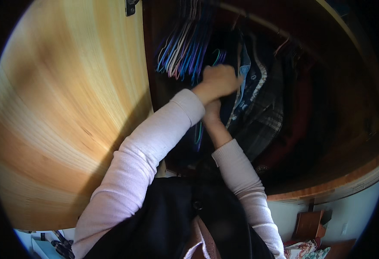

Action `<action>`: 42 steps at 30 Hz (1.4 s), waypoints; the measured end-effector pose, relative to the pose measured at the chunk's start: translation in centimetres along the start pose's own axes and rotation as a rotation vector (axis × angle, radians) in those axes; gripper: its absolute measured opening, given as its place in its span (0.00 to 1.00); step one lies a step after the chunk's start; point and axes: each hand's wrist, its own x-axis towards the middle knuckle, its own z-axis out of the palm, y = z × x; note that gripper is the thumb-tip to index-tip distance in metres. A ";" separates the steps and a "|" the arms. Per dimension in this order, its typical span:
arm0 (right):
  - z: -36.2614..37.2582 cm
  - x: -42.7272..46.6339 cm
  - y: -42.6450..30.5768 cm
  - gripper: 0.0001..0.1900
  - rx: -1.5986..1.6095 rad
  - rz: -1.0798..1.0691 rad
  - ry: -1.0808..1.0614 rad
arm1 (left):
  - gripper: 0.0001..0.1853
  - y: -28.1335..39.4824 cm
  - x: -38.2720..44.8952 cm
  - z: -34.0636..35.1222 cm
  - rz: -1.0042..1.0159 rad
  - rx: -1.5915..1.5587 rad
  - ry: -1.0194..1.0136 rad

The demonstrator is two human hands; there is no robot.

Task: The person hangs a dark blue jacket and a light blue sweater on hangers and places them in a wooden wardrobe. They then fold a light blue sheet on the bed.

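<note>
In front of the hanging clothes, my left hand (pixel 221 81) is raised, its fingers curled and slightly blurred. Below it, partly covered by it, my right hand (pixel 212 111) is close to several plastic hangers, whose teal and purple hooks (pixel 219 56) stick up above the hands. The lower ends of these hangers (pixel 198 136) show beneath my wrists. Which fingers grip them cannot be told. More thin hangers (pixel 181 55), blue, purple, white and pink, hang in a dense row at the upper left. Just right of my left hand hangs a garment with a light blue denim part (pixel 245 64).
A pale wooden wardrobe door (pixel 70 113) stands to the left. The rail (pixel 264 24) crosses the dark interior above, bearing a plaid garment (pixel 270 119) and a dark red one (pixel 301 113). Patterned cloth (pixel 306 248) lies at the lower right, near a brown wooden piece (pixel 308 223).
</note>
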 end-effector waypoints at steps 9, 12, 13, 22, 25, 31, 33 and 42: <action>0.1 -3.1 -5.4 0.13 0.019 0.071 0.052 | 0.26 -9.3 10.4 -1.1 -0.099 -0.482 0.325; 0.7 -4.6 -6.6 0.13 0.092 0.042 0.061 | 0.28 -11.4 12.6 -1.5 -0.042 -0.613 0.184; 0.8 -4.4 -6.5 0.12 0.095 0.041 0.062 | 0.28 -11.2 12.8 -1.7 -0.032 -0.666 0.150; 2.3 -3.3 -6.0 0.10 0.286 0.239 -0.065 | 0.31 -11.9 13.2 -4.1 -0.106 -0.872 0.052; 1.3 -2.3 -4.7 0.08 0.410 0.353 0.034 | 0.32 -11.8 13.6 -4.4 -0.133 -0.842 0.108; 1.2 -3.1 -8.7 0.09 0.162 0.047 -0.021 | 0.35 -10.4 12.4 -4.4 -0.188 -0.894 0.109; 1.8 -3.3 -8.7 0.10 0.191 -0.048 0.019 | 0.36 -10.0 10.8 -5.3 -0.215 -0.982 0.042; 3.2 0.5 -5.8 0.09 0.097 -0.310 0.199 | 0.44 -10.5 10.2 -4.0 -0.307 -1.014 0.065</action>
